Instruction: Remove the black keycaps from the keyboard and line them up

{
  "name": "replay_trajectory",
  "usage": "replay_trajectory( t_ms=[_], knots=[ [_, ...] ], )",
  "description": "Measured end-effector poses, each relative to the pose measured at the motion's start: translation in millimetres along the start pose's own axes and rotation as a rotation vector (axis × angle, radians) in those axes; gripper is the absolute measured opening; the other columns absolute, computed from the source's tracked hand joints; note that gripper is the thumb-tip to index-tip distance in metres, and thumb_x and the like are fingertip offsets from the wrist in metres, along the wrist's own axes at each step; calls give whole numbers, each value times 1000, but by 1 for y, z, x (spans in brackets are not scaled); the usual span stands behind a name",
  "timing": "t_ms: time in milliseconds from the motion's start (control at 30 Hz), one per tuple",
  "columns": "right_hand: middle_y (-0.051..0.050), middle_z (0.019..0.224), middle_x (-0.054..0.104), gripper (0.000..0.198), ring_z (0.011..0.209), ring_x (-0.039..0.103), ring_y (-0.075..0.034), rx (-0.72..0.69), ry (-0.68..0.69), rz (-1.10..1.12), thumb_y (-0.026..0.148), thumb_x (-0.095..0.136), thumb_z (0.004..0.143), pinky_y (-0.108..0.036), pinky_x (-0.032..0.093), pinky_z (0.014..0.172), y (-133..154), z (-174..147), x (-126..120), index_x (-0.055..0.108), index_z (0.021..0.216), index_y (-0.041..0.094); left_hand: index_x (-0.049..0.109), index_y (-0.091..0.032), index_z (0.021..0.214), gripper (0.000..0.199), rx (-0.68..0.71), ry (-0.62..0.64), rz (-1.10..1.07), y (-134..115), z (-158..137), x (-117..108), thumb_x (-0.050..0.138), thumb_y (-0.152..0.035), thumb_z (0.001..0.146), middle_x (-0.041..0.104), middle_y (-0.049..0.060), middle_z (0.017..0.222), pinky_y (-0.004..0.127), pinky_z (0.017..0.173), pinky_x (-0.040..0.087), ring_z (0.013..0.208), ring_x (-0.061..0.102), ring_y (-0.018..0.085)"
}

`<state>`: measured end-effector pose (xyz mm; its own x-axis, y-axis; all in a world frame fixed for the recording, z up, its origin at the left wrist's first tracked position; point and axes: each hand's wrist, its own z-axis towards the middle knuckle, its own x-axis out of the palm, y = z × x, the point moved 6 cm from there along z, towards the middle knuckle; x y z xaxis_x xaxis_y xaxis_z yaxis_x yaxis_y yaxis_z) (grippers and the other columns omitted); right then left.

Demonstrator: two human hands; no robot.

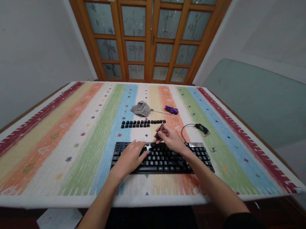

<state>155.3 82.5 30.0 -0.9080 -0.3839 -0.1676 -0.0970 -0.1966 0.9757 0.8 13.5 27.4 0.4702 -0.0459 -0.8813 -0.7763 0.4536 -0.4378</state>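
Observation:
A black keyboard (163, 161) lies in front of me, several of its keys pulled out. My left hand (133, 155) rests on its left half, thumb and fingers apart. Beside those fingertips is a small white patch (148, 147); whether it is bare base or a separate piece I cannot tell. My right hand (170, 138) is closed round a slim dark tool (157, 134), held upright with its lower end at the keyboard's top rows. The tool's exact kind is too small to make out. Loose black keycaps (142, 123) stand in two rows behind the keyboard.
Behind the keycaps lie a crumpled grey cloth (141, 109), a thin rod (162, 112) and a purple bundle (171, 110). The keyboard's coiled cable (202, 128) sits at the right. A striped tablecloth (88, 152) covers the table. Wooden glazed doors (150, 45) stand beyond.

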Motion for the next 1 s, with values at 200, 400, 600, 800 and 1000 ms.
replay_trajectory(
  t_ms=[200, 400, 600, 800, 1000],
  knots=[
    [-3, 76, 65, 26, 64, 70, -17, -90, -45, 10, 44, 56, 91, -31, 61, 62, 11, -20, -10, 53, 94, 18, 61, -19, 109, 24, 1, -40, -128, -9, 15, -14, 62, -35, 91, 69, 7, 108, 41, 95, 50, 103, 65, 24],
    [-3, 78, 66, 26, 65, 71, -17, -122, -59, 33, 43, 57, 92, -32, 60, 64, 15, -32, -18, 54, 97, 18, 66, -19, 99, 19, 51, 42, -224, -23, 29, -16, 67, -35, 88, 72, 5, 100, 37, 88, 51, 95, 67, 23],
    [-4, 81, 69, 23, 69, 72, -18, -176, -46, 40, 41, 58, 92, -33, 60, 67, 21, -40, -24, 56, 98, 19, 64, -21, 113, 33, 40, 57, -431, -30, 39, -13, 72, -33, 83, 73, 5, 103, 33, 83, 53, 90, 68, 19],
    [-4, 83, 70, 19, 68, 72, -17, -217, -27, 10, 37, 56, 93, -31, 60, 65, 21, -46, -29, 58, 100, 20, 64, -15, 110, 38, -54, 176, -796, -25, 46, 7, 75, -28, 77, 73, 6, 95, 34, 82, 54, 82, 68, 17],
    [-6, 87, 71, 24, 68, 72, -17, -215, -54, 37, 42, 56, 94, -31, 61, 65, 17, -50, -36, 58, 100, 19, 61, -14, 111, 43, -113, 228, -955, -20, 50, 16, 78, -28, 74, 72, 8, 96, 36, 84, 55, 85, 69, 17]
  ],
)
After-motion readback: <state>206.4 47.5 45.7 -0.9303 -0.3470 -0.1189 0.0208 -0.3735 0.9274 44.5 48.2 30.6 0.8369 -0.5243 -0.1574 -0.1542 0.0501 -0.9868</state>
